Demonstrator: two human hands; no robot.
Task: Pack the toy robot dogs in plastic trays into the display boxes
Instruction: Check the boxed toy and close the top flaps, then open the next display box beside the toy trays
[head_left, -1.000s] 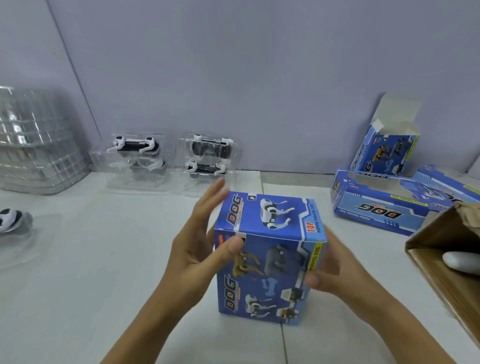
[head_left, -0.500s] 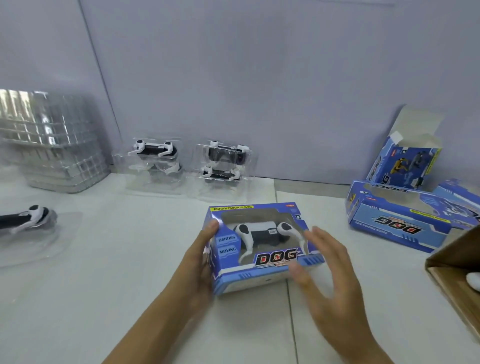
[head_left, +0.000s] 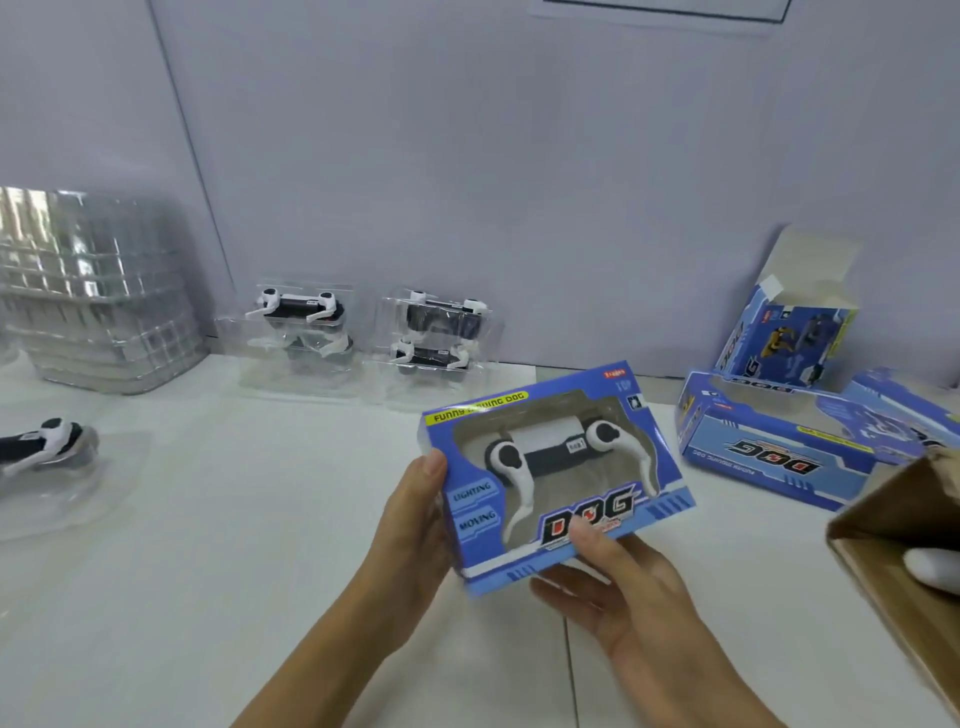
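The packed display box (head_left: 556, 478) has been tipped from standing to window-up and lifted — left hand (head_left: 415, 540) and right hand (head_left: 618, 587) both grip it — one dog looks boxed.

pale lilac wall (head_left: 519, 156), white tabletop (head_left: 234, 519)

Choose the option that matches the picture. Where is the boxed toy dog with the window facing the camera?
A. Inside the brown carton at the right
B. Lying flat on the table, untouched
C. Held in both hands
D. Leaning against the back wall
C: the left hand grips the left end of the display box and the right hand holds its lower edge, thumb on the front.
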